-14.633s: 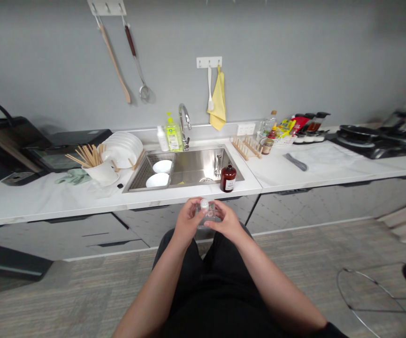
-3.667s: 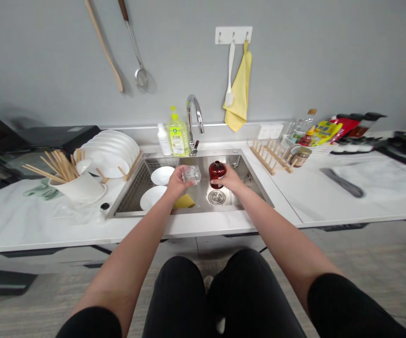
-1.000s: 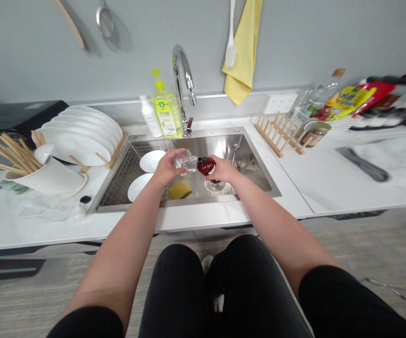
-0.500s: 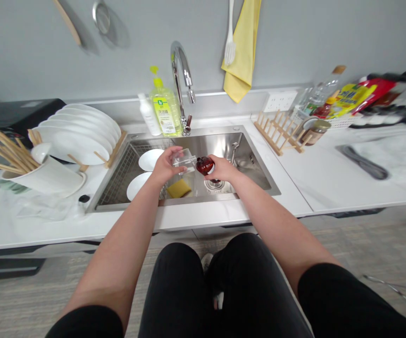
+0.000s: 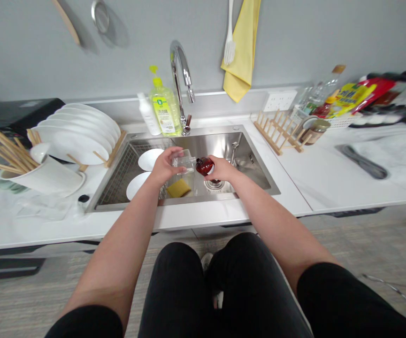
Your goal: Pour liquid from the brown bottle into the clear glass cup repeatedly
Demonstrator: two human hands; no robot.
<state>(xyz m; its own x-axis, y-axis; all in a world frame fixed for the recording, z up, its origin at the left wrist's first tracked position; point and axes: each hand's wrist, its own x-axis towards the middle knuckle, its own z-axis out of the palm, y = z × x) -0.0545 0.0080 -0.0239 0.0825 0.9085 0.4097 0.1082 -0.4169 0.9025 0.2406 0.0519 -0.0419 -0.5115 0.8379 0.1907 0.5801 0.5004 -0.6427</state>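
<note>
Over the sink, my left hand grips a small clear container, tilted with its narrow neck toward the right. My right hand is wrapped round a dark red-brown bottle, its dark mouth pointing left at that neck. The two necks are very close; I cannot tell whether they touch. Beneath them a yellow sponge lies in the basin, left of the drain. White dishes rest in the rack on the sink's left side, partly behind my left hand and forearm.
Behind the sink stand a faucet, a dish soap bottle and a white bottle. Plates and a chopstick holder are at left. On the right are a wooden rack and a jar.
Both hands hold nearly the same place and grip. The clear container and the red-brown bottle have turned only very slightly.
</note>
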